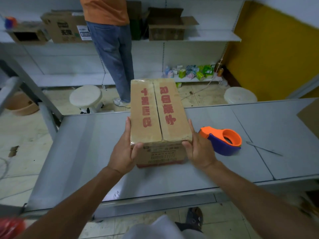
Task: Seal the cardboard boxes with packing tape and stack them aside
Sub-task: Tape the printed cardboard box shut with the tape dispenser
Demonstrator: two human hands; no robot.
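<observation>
Grey metal bench (86, 152) fills the middle of the view, and behind it stand white shelves (214, 36) with open cartons (165, 26) on the upper level and small coloured packages (193, 72) on the lowest one. A yellow wall (276, 57) closes the room on the right. Between bench and shelves a person in an orange shirt (112, 49) stands with the back to the camera, with a white round stool (85, 96) just beside the feet and a second stool (240, 95) near the far right edge of the bench.

At the middle of the bench is the cardboard box (155, 114), its long side pointing away, flaps closed, with red print on top. Something clear and shiny shows over its far top edge. Whether the box rests on the bench or is lifted a little, I cannot tell.

The left hand (122, 152) grasps the near left corner of the box: fingers lie along the left side, the thumb is bent onto the near face. The right hand (200, 150) grasps the near right corner in the same way.

An orange and blue tape dispenser (222, 140) lies on the bench just beside the right hand, not touching it.
</observation>
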